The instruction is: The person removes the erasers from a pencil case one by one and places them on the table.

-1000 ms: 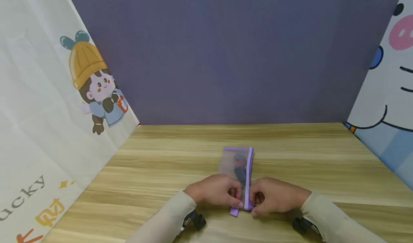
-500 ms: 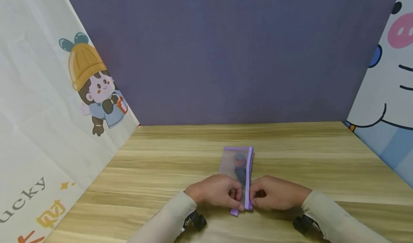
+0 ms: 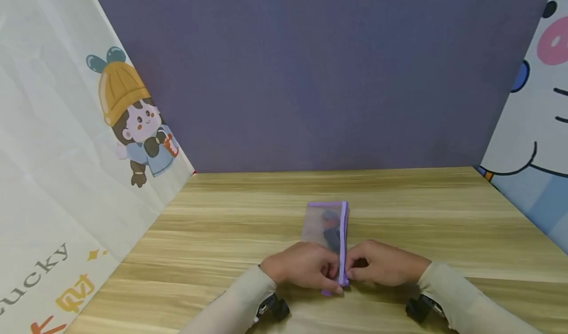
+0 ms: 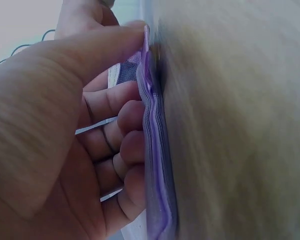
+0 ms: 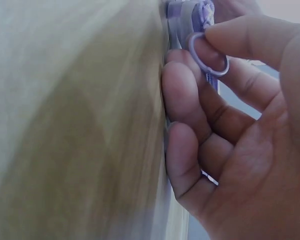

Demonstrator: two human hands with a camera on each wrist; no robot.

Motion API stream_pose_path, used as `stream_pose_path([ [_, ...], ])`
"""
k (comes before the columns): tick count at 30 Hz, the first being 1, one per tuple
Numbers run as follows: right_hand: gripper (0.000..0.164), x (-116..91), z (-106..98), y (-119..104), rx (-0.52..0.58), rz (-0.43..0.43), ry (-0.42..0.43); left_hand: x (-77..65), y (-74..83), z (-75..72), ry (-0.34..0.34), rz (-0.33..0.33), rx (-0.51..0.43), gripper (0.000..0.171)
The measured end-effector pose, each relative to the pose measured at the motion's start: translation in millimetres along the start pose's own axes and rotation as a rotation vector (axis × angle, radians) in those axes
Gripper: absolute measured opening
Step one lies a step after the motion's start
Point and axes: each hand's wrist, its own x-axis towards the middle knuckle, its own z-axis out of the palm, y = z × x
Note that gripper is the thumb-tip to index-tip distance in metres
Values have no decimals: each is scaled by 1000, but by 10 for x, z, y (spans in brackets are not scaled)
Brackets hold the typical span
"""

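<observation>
A see-through mesh zipper pouch [image 3: 314, 223] with purple edging lies on the table, its zipper running along the right side. Dark items and a bit of red [image 3: 331, 230] show through the mesh. My left hand [image 3: 303, 266] lies over the pouch's near end, thumb and curled fingers gripping it by the zipper edge. A purple tab [image 3: 326, 292] pokes out under that thumb. At the zipper's near corner, my right hand [image 3: 385, 264] pinches the zipper pull, whose lilac ring [image 5: 208, 70] loops beside the thumb tip in the right wrist view. Its other fingers rest curled against the tabletop.
The wood-grain table [image 3: 239, 206] reaches back to a dark blue-grey panel [image 3: 328, 78]. Printed white sheets flank it, a cartoon figure [image 3: 133, 122] on the left one. Small black cameras [image 3: 277, 308] are strapped at both wrists.
My left hand has slid slightly right toward the zipper, covering more of the purple tab. My right thumb has drawn up to the zipper pull. The pouch stays in place.
</observation>
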Motion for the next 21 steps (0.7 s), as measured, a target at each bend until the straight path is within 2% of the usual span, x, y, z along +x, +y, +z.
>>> stream_pose_path([
  [5, 12, 9, 9, 19, 26, -5, -6, -1, 13, 0, -7, -7, 5, 30],
  [12, 12, -16, 5, 4, 28, 1, 2, 19, 48, 25, -7, 7, -39, 18],
  [21, 12, -2, -7, -17, 22, -2, 6, 23, 53, 40, -11, 0, -99, 17],
])
